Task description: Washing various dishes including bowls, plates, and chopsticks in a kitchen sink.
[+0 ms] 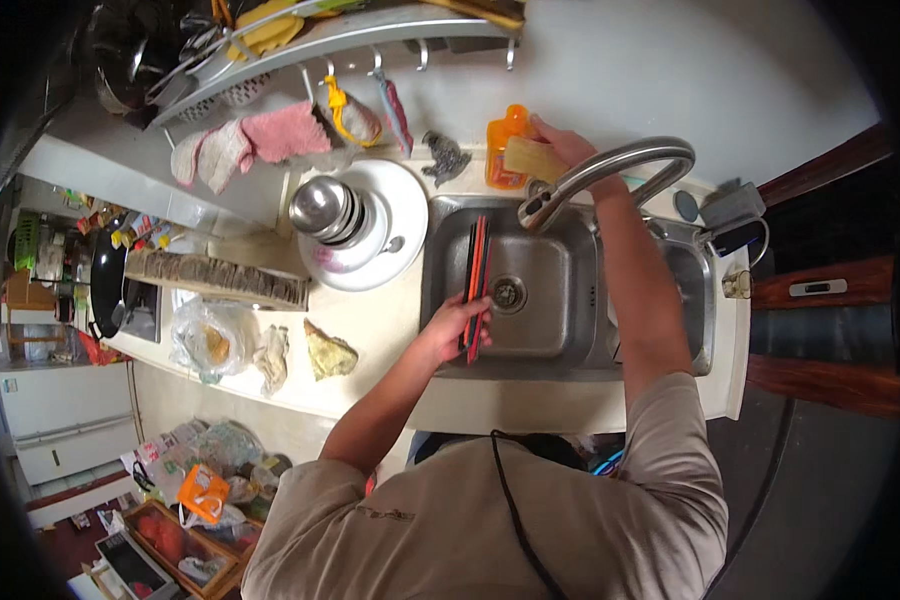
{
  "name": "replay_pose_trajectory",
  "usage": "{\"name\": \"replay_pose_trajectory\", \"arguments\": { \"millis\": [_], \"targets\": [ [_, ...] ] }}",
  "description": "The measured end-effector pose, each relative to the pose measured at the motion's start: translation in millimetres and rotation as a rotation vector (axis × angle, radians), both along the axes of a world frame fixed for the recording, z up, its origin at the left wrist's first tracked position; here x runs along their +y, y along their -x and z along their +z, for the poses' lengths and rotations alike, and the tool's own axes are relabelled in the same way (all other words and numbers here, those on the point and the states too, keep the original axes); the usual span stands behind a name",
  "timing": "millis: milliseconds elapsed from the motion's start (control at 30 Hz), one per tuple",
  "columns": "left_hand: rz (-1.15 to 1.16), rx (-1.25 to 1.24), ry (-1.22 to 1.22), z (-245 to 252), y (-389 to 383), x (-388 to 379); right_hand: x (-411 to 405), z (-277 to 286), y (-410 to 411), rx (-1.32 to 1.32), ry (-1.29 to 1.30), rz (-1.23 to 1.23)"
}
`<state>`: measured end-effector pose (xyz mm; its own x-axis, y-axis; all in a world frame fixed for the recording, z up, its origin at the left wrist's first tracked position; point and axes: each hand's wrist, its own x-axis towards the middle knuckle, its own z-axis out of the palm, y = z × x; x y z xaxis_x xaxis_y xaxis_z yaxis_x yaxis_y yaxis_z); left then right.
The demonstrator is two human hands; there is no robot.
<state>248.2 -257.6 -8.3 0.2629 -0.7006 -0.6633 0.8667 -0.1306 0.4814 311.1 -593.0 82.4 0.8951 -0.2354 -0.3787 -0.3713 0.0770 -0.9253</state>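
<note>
My left hand (461,328) is closed around a bundle of red and black chopsticks (478,259), held over the left part of the sink basin (540,300). At the back ledge, my right hand (568,146) grips a flat yellow sponge or scrubbing pad (529,159). Its fingertips are beside an orange plastic bottle (506,142), which the pad partly covers. The curved metal faucet (622,154) passes in front of my right wrist. A drain strainer (508,292) shows at the basin's bottom.
Left of the sink, stacked metal bowls (321,208) stand on white plates (409,225). A folded yellowish cloth (330,351), a crumpled rag (272,360) and a plastic bag (210,341) lie on the counter. Pink cloths (285,136) hang under a rack (345,41). A second basin (686,300) is at right.
</note>
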Motion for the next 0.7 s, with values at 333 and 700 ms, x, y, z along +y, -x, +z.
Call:
{"name": "replay_pose_trajectory", "arguments": {
  "millis": [333,700],
  "targets": [
    [-0.103,-0.388,-0.227,-30.0,27.0,-26.7,200.8,-164.3,106.3,-0.344,0.531,-0.539],
    [-0.423,-0.642,-0.305,-18.8,51.5,-36.3,174.2,-246.8,130.1,0.192,0.196,-0.481]
  ]
}}
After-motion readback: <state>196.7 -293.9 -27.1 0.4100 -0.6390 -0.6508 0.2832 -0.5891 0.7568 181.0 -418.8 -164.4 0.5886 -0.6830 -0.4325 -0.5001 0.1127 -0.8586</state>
